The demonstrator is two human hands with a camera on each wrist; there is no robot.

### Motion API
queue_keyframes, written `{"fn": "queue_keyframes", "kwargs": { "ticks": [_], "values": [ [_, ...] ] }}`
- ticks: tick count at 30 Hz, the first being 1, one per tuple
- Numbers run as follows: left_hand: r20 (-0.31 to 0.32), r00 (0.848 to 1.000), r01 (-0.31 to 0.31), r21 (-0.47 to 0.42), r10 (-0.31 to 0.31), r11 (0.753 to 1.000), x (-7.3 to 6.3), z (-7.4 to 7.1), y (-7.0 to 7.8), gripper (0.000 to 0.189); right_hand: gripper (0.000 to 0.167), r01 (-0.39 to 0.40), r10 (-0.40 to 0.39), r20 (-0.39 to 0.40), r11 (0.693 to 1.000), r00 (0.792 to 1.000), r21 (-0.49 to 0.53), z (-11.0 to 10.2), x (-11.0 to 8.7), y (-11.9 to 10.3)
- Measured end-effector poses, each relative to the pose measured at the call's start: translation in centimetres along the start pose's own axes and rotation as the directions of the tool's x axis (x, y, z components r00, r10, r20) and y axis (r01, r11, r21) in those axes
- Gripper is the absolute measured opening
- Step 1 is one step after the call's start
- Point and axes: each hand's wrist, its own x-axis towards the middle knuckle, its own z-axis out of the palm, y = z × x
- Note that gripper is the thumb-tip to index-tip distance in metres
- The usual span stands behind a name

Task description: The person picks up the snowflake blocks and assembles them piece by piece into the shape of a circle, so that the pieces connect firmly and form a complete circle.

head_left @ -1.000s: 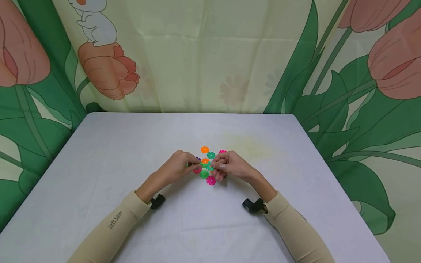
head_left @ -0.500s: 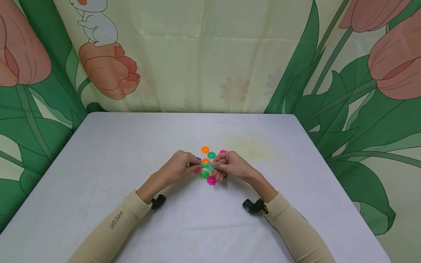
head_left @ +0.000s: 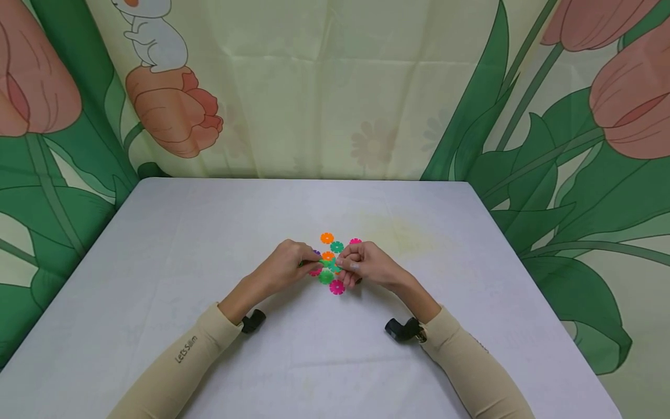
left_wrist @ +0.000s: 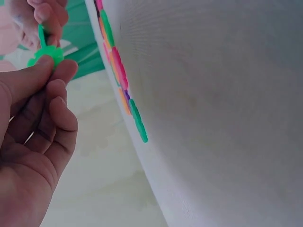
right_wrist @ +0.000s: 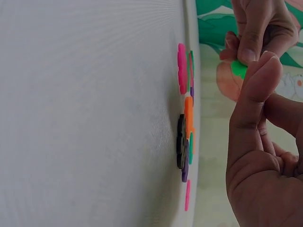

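Over the middle of the white table, my left hand [head_left: 287, 261] pinches a bright green notched disc [left_wrist: 53, 53] between thumb and forefinger. A second green piece [left_wrist: 41, 34] stands edge-on against that disc in the left wrist view. My right hand [head_left: 370, 265] faces the left one, its thumb and fingertips pinching this edge-on piece. The right wrist view shows the green disc [right_wrist: 238, 69] under the left thumb, partly covered by the right thumb [right_wrist: 265, 78]. Flat below the hands lie several loose discs, among them a pink disc [head_left: 337, 287] and a green disc [head_left: 325, 277].
Beyond the hands lie an orange disc [head_left: 327, 238] and a teal disc [head_left: 337, 247]. A black disc [right_wrist: 181, 142] lies near the right hand. The white table [head_left: 335, 361] ends at a printed curtain [head_left: 324, 105] behind. Both wrists carry small black cameras.
Both hands keep their places and their pinch, with barely any shift. The discs on the table lie as before.
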Motion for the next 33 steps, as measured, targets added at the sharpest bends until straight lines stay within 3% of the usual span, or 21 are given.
{"fn": "queue_keyframes", "kwargs": {
  "ticks": [6,13,21,26,29,33],
  "values": [
    [-0.006,0.999,-0.037,-0.013,0.037,0.999,0.0,0.1,-0.1,0.010,0.020,0.000,0.000,0.009,1.000,1.000,-0.004,-0.2,0.0,0.2],
    [-0.004,1.000,-0.025,-0.007,0.025,1.000,0.1,0.2,0.1,0.010,0.022,0.012,-0.012,0.018,1.000,1.000,0.002,0.1,0.0,0.1],
    [-0.034,0.994,0.106,-0.034,-0.107,0.994,0.0,0.0,0.2,0.015,0.020,-0.009,0.009,-0.040,1.000,0.999,0.014,0.4,0.2,-0.1],
    [-0.045,0.987,0.152,-0.069,-0.155,0.986,0.1,-0.1,0.1,0.017,0.024,-0.010,0.009,-0.031,0.999,0.999,-0.036,0.1,0.1,-0.3],
    [-0.012,0.979,0.202,-0.102,-0.204,0.974,0.1,-0.1,0.1,0.017,0.026,-0.004,0.003,-0.023,0.998,1.000,-0.065,0.0,0.0,-0.5],
    [0.077,0.956,0.292,-0.183,-0.282,0.939,0.1,-0.1,0.0,0.020,0.025,-0.013,0.012,-0.030,0.999,0.999,-0.042,0.0,-0.1,-0.8]
  ]
}}
